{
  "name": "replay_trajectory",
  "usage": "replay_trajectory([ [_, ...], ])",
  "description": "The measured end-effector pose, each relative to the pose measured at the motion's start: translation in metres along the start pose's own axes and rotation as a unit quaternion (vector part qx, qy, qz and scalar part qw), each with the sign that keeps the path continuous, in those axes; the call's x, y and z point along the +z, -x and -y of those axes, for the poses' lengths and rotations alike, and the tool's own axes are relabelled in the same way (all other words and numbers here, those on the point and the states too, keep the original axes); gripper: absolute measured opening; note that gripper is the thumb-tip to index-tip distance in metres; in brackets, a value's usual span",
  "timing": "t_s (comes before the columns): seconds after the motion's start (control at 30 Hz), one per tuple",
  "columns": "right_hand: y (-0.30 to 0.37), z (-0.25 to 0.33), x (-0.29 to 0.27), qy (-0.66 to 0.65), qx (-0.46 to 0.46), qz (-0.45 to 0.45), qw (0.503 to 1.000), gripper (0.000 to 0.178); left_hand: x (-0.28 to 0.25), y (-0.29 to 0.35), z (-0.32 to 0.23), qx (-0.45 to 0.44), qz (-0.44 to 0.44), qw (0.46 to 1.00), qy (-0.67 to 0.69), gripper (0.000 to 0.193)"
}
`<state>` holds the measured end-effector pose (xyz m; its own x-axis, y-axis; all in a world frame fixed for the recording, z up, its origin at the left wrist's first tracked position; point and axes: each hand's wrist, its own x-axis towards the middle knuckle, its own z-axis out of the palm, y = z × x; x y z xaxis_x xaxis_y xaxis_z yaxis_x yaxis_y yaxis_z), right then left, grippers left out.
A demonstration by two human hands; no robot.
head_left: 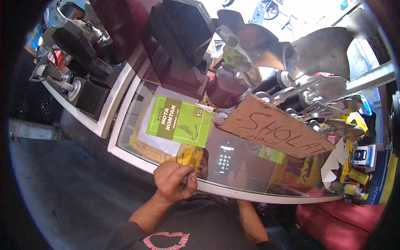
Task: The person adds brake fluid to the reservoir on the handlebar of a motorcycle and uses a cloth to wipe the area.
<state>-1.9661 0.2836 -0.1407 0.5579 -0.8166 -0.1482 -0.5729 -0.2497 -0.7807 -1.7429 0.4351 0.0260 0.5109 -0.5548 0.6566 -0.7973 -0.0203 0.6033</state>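
Observation:
My left hand [175, 181] is closed at the near edge of a glass-topped display case [137, 162], its thumb pressed toward the curled forefinger. What the fingers hold, if anything, I cannot make out. Just beyond them lie a yellow envelope [179, 158], white paper [156, 139] and, on top, a green receipt book [183, 118]. Of my right side only the forearm [251, 221] shows; the hand is hidden at the case's edge. A lit number keypad [225, 158] appears in the glass, perhaps a phone screen's reflection.
A handwritten cardboard sign [277, 125] leans across the glass. Behind it stand metal propellers [321, 50] and dark blocky stands [179, 37]. More metal parts crowd a second case [89, 93] at left. A red rounded thing [337, 221] sits at lower right, below small packages [362, 156].

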Motion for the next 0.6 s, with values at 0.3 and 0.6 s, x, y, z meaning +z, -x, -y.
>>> replay_trajectory([
  [0.3,-0.008,0.041,0.011,0.090,-0.065,0.020,0.994,0.059,0.001,0.003,0.003,0.008,-0.017,1.000,0.003,0.014],
  [0.6,-0.001,0.005,0.006,0.066,0.001,-0.018,0.998,0.059,0.000,0.003,0.002,0.002,-0.005,1.000,0.009,0.016],
])
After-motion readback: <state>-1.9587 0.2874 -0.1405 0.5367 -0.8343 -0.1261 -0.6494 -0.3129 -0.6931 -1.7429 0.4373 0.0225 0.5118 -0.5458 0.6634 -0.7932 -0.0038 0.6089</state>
